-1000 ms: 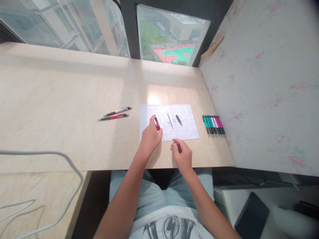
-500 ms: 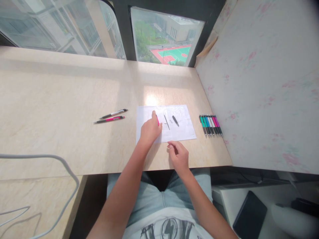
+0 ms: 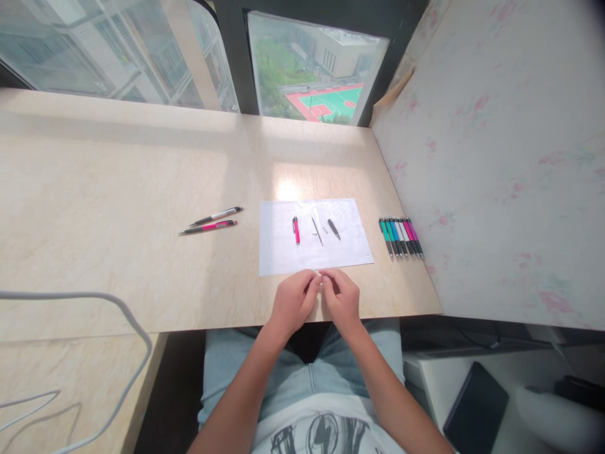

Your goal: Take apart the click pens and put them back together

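Observation:
My left hand (image 3: 295, 301) and my right hand (image 3: 341, 299) rest at the desk's front edge, fingers curled and closed, their fingertips meeting. I see nothing held in either. Just beyond them lies a white sheet of paper (image 3: 278, 261) bearing the parts of a pen. From left to right these are a pink pen barrel (image 3: 296, 231) with a black clip, a thin dark refill (image 3: 317, 231), a small pale piece (image 3: 325, 230) and a black grip section (image 3: 334, 229). Another tiny piece (image 3: 314, 234) sits beside the refill.
Two pens, one white and black (image 3: 216, 216) and one pink and black (image 3: 208, 227), lie left of the paper. Several coloured pens (image 3: 401, 238) form a row at right, near the wall (image 3: 496, 189). A grey cable (image 3: 104, 297) loops at left.
My left hand has let go of the pink pen barrel, leaving it on the paper, and has come back toward me to meet my right hand. My right hand has barely moved.

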`<state>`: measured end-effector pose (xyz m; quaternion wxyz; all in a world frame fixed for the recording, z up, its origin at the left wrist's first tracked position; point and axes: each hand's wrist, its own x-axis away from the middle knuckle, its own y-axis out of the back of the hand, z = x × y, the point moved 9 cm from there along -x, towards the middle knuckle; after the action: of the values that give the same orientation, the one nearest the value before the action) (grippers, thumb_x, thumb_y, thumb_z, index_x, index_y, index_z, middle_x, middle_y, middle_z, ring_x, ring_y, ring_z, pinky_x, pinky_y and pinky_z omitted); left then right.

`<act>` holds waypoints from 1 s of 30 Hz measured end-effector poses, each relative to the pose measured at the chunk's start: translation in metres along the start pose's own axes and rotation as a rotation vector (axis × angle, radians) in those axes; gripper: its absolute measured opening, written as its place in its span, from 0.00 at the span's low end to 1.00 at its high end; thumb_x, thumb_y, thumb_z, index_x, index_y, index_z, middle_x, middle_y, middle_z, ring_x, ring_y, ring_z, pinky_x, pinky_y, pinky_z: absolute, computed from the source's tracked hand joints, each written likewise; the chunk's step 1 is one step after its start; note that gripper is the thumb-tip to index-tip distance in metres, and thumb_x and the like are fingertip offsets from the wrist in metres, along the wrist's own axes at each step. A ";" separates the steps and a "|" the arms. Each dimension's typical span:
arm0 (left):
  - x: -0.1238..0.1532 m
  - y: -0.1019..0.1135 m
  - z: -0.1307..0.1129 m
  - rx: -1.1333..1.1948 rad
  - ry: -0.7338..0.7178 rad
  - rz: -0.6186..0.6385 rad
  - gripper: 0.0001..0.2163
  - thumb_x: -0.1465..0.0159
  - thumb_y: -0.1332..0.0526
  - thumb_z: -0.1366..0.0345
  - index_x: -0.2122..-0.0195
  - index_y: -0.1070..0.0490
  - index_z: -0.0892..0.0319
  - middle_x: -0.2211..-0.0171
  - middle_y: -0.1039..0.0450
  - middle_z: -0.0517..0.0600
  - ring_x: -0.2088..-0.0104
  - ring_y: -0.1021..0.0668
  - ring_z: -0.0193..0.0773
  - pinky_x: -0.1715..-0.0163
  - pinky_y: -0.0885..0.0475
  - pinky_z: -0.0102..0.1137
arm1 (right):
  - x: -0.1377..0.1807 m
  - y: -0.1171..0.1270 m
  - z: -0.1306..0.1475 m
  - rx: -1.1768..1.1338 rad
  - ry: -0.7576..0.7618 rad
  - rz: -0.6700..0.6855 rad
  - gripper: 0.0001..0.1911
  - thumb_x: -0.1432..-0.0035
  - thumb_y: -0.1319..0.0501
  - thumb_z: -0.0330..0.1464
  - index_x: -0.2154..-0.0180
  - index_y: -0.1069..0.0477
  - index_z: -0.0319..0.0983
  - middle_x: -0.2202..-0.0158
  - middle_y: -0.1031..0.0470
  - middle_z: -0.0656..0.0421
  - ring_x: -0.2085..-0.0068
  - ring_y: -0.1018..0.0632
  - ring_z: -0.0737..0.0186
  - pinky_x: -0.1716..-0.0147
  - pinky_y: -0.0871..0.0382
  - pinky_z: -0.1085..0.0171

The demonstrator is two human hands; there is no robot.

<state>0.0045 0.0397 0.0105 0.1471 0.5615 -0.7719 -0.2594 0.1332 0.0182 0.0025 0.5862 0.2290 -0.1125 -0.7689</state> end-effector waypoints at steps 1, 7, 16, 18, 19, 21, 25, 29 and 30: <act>0.004 -0.005 0.000 0.013 -0.009 0.028 0.15 0.29 0.50 0.59 0.68 0.30 0.57 0.71 0.26 0.48 0.70 0.26 0.36 0.67 0.36 0.30 | 0.000 -0.001 0.000 0.013 0.002 0.005 0.11 0.36 0.45 0.32 0.61 0.23 0.41 0.63 0.19 0.55 0.60 0.19 0.58 0.61 0.24 0.61; 0.012 -0.015 0.006 0.001 -0.016 0.093 0.15 0.28 0.52 0.60 0.67 0.30 0.57 0.69 0.26 0.50 0.68 0.26 0.38 0.66 0.35 0.31 | 0.002 -0.007 0.000 0.070 0.042 0.052 0.13 0.36 0.47 0.31 0.59 0.23 0.41 0.61 0.18 0.55 0.59 0.19 0.57 0.57 0.24 0.59; 0.013 -0.013 0.005 -0.003 -0.025 0.081 0.15 0.28 0.52 0.60 0.67 0.31 0.57 0.69 0.26 0.50 0.69 0.26 0.37 0.67 0.35 0.31 | 0.002 -0.007 0.001 0.083 0.055 0.053 0.13 0.36 0.47 0.31 0.59 0.22 0.40 0.61 0.18 0.55 0.59 0.19 0.57 0.58 0.24 0.59; 0.013 -0.013 0.004 -0.007 -0.027 0.080 0.15 0.28 0.52 0.60 0.67 0.31 0.57 0.69 0.26 0.50 0.69 0.26 0.37 0.67 0.35 0.31 | 0.002 -0.007 0.001 0.083 0.050 0.053 0.14 0.36 0.47 0.31 0.59 0.22 0.41 0.61 0.18 0.55 0.59 0.19 0.57 0.57 0.24 0.59; 0.013 -0.013 0.004 -0.008 -0.028 0.079 0.15 0.28 0.52 0.60 0.67 0.31 0.57 0.69 0.26 0.50 0.69 0.26 0.37 0.67 0.35 0.31 | 0.002 -0.007 0.001 0.082 0.046 0.054 0.13 0.36 0.47 0.31 0.59 0.22 0.41 0.61 0.18 0.55 0.58 0.18 0.57 0.57 0.24 0.59; 0.012 -0.013 0.004 -0.009 -0.027 0.082 0.15 0.28 0.53 0.60 0.67 0.31 0.57 0.69 0.25 0.50 0.69 0.26 0.37 0.67 0.34 0.32 | 0.002 -0.007 0.000 0.081 0.039 0.058 0.13 0.36 0.47 0.31 0.59 0.22 0.41 0.61 0.18 0.55 0.58 0.18 0.57 0.57 0.24 0.59; 0.012 -0.013 0.005 -0.016 -0.025 0.089 0.15 0.28 0.53 0.59 0.67 0.31 0.57 0.68 0.25 0.51 0.69 0.26 0.38 0.67 0.34 0.32 | 0.002 -0.007 0.000 0.085 0.037 0.063 0.13 0.36 0.47 0.31 0.59 0.23 0.41 0.60 0.18 0.55 0.58 0.18 0.57 0.57 0.24 0.59; 0.012 -0.014 0.005 -0.028 -0.025 0.099 0.15 0.28 0.53 0.59 0.67 0.31 0.57 0.68 0.25 0.51 0.68 0.25 0.38 0.66 0.34 0.32 | 0.002 -0.008 -0.001 0.086 0.028 0.078 0.13 0.36 0.47 0.31 0.59 0.23 0.41 0.60 0.18 0.55 0.58 0.18 0.57 0.56 0.24 0.58; 0.012 -0.014 0.005 -0.031 -0.025 0.099 0.15 0.28 0.53 0.59 0.67 0.31 0.56 0.68 0.25 0.51 0.68 0.25 0.38 0.66 0.34 0.32 | 0.002 -0.008 -0.001 0.087 0.025 0.080 0.13 0.36 0.47 0.31 0.59 0.23 0.41 0.60 0.18 0.55 0.57 0.19 0.57 0.56 0.24 0.58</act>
<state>0.0090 0.0262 -0.0024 0.1590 0.5168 -0.7964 -0.2707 0.1267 0.0189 -0.0026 0.6073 0.2592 -0.1475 -0.7364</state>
